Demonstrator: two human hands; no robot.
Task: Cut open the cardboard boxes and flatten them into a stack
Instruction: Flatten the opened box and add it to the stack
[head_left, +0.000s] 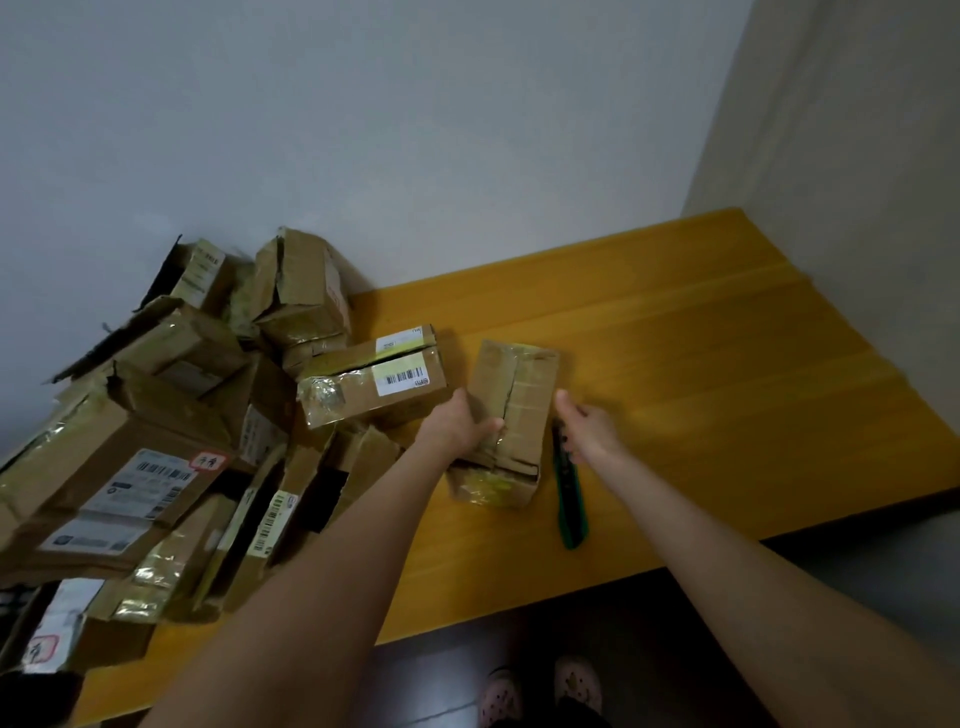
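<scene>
Box (517, 410) lies on table (727, 364) between the hands, long axis running away; left hand (462, 423) grips its left side, while right hand (589, 428) is just right at knife (571, 499), grip indeterminate.

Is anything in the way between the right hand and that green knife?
Nothing visible. The right hand is at the far end of the green knife, which lies on the table beside the small box.

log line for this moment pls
left hand holds small box | right hand open by green knife | both on yellow table | box pile at left
</scene>
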